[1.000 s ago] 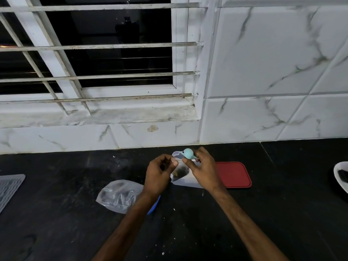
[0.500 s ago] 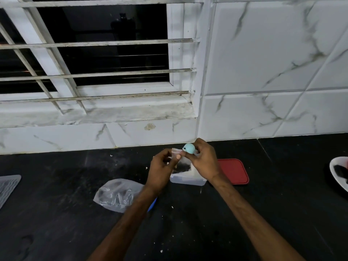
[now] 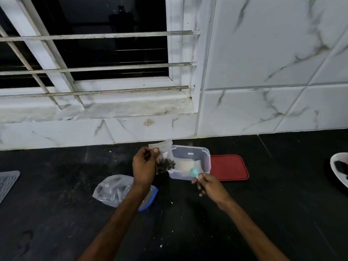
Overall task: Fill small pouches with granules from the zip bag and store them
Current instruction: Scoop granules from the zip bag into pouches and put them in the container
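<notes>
My left hand (image 3: 144,166) pinches a small clear pouch (image 3: 164,157) by its upper edge; dark granules fill its lower half. The pouch hangs at the left rim of a clear plastic box (image 3: 206,159) on the black counter. My right hand (image 3: 209,186) grips a light teal spoon (image 3: 194,172), its bowl in front of the box's near wall. The big zip bag (image 3: 113,191), clear with a blue strip, lies crumpled on the counter under my left forearm. Pale contents show in the box.
A red lid (image 3: 228,167) lies flat right of the box. A white dish (image 3: 339,170) with something dark sits at the right edge. A grey ribbed mat (image 3: 7,182) lies at the far left. Tiled wall and barred window stand behind; crumbs dot the counter.
My right hand has left the pouch mouth and dropped down and right with the spoon. My left hand still holds the pouch, now uncovered beside the box.
</notes>
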